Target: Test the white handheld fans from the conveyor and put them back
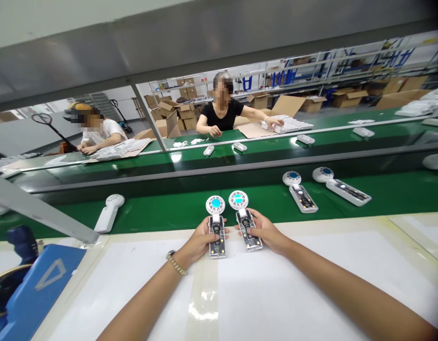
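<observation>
Two clear-backed handheld fans, one per hand, long axes running away from body, round heads far. Left hand (199, 242) closed on left fan (217, 237), axis nearly straight. Right hand (265, 231) closed on right fan (247, 227), far end leaning toward left fan; heads just apart. Lower ends over white bench (133, 289), heads over green conveyor belt (190, 213); more fans (299, 192) lying on belt to right.

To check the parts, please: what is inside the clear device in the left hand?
The clear casing shows a dark circuit board inside; the left hand covers one edge, hiding what lies there.
</observation>
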The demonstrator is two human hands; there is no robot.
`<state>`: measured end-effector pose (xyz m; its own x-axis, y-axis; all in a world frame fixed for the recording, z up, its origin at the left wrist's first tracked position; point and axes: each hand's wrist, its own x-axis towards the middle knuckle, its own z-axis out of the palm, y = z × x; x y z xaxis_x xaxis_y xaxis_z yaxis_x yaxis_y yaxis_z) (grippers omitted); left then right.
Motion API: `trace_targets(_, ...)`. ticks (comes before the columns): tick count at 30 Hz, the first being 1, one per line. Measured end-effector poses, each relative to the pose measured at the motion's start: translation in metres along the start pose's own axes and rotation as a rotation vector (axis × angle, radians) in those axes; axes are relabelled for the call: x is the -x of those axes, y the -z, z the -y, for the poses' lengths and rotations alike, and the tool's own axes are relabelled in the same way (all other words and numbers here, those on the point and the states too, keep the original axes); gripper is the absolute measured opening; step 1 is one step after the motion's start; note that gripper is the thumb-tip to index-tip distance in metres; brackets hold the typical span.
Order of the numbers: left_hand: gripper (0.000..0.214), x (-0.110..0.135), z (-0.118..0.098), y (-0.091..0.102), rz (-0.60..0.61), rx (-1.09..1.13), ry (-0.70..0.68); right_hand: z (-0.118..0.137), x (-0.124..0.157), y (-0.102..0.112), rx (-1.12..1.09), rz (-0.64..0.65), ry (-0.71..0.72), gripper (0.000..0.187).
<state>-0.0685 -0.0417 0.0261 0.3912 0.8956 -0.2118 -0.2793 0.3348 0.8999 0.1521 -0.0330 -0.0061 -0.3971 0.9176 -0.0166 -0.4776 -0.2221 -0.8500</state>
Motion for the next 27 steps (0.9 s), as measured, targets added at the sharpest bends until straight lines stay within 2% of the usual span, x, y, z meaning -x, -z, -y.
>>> trace_targets(4,0.049,0.001,-0.002,-0.001,0.005,-0.024,0.035,-0.001,0.000,0.000,0.002,0.000,0.006,0.061)
trace_targets(18,0.052,0.001,-0.002,0.000,0.039,-0.020,0.028,0.003,0.001,-0.003,-0.016,-0.009,-0.009,0.062)
trace_targets(21,0.047,-0.001,-0.001,0.000,0.041,0.005,0.034,0.008,0.003,-0.008,-0.036,-0.029,-0.048,0.054)
trace_targets(25,0.030,-0.002,0.000,0.000,-0.001,0.027,0.025,0.014,0.005,-0.012,-0.072,-0.058,-0.115,0.033)
trace_targets(27,0.041,-0.003,0.001,0.001,-0.004,-0.011,0.032,0.016,0.005,-0.011,-0.110,-0.038,-0.147,0.044)
